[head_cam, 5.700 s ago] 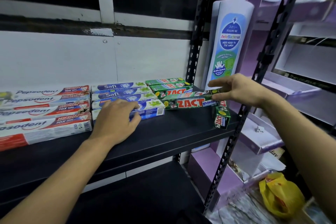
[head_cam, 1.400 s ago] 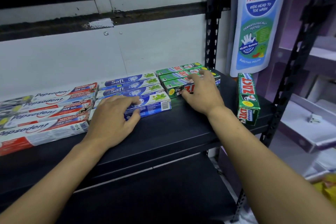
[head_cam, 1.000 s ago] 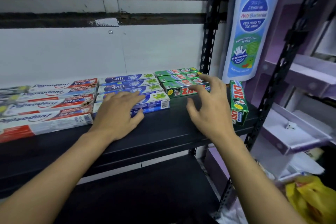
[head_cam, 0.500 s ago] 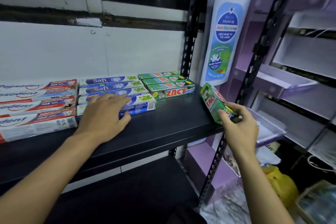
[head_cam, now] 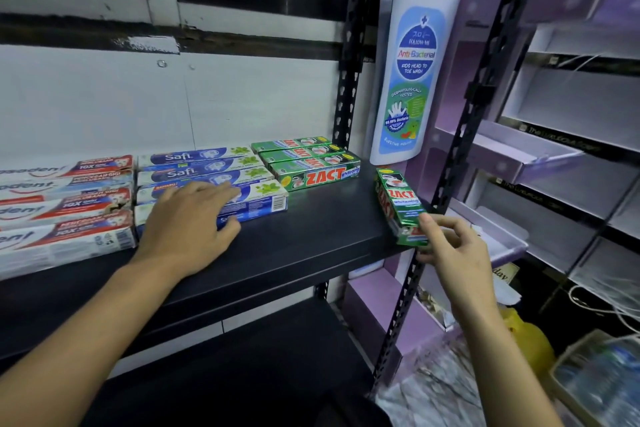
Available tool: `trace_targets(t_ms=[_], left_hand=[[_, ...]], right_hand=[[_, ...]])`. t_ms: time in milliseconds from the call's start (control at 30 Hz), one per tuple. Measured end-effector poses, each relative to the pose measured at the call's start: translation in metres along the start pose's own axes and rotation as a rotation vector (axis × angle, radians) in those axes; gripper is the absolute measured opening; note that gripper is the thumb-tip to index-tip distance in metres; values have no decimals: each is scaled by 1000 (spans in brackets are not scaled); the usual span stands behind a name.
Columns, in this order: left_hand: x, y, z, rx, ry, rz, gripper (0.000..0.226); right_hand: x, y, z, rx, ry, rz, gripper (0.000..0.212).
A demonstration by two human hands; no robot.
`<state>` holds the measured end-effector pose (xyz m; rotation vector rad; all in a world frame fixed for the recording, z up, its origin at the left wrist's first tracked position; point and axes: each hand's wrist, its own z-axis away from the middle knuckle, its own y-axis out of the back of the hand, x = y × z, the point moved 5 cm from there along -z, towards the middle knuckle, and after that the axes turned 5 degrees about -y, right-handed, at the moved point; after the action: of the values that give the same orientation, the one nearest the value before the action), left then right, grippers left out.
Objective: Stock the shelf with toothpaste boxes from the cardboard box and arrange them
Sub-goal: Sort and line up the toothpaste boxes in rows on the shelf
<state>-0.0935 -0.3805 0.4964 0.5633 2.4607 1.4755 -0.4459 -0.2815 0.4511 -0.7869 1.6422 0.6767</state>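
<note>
On the black shelf (head_cam: pixel 311 239) lie rows of toothpaste boxes: red-white Pepsodent boxes (head_cam: pixel 65 204) at left, blue Safi boxes (head_cam: pixel 207 166) in the middle, green Zact boxes (head_cam: pixel 311 163) at right. My left hand (head_cam: pixel 190 222) rests flat on the front Safi boxes. My right hand (head_cam: pixel 450 246) pinches the near end of a loose green Zact box (head_cam: pixel 398 204) at the shelf's right front corner; the box points away from me.
A large white bottle-shaped display (head_cam: pixel 412 80) stands right of the shelf post (head_cam: pixel 346 73). Purple display shelves (head_cam: pixel 519 156) fill the right side. A yellow bag (head_cam: pixel 530 347) and a container (head_cam: pixel 599 381) sit on the floor at lower right. A lower black shelf (head_cam: pixel 225 374) lies below.
My right hand left the stacked Zact boxes, moved right and took hold of the loose Zact box at the shelf corner. My left hand stayed on the Safi boxes.
</note>
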Motion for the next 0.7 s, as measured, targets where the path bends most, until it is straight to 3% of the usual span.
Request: trace_targets(t_ms=[133, 367, 600, 700], left_hand=[[0, 0, 0, 4, 0, -1, 50], [3, 2, 0, 11, 0, -8, 49], [3, 1, 1, 11, -1, -19, 49], [2, 0, 0, 9, 0, -16, 49]], right_hand=[[-8, -7, 11, -16, 166, 188, 19], [-18, -20, 27, 14, 401, 510, 35], [-28, -43, 15, -182, 595, 555, 37], [-25, -52, -16, -353, 527, 707, 51]])
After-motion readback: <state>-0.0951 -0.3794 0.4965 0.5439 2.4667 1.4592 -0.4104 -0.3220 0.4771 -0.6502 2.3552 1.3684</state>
